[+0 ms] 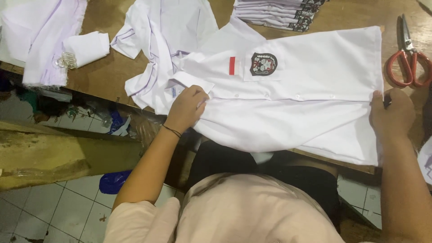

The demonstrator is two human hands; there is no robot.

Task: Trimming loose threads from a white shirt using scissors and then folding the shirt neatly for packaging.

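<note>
A white button-up shirt (310, 76) lies sideways on the wooden table (103, 72), buttoned, with a dark crest badge (263, 63) and a small red patch on its chest pocket. My left hand (186, 108) grips the shirt near the collar, pinching the cloth. My right hand (390, 112) holds the hem at the shirt's bottom edge. The lower half of the shirt hangs over the table's front edge toward my lap.
Red-handled scissors (408, 63) lie at the right edge. A stack of folded white shirts (279, 13) sits at the back. More loose white garments (157, 40) and cloth pieces (45, 40) lie left. Tiled floor and a blue bag (113, 181) show below.
</note>
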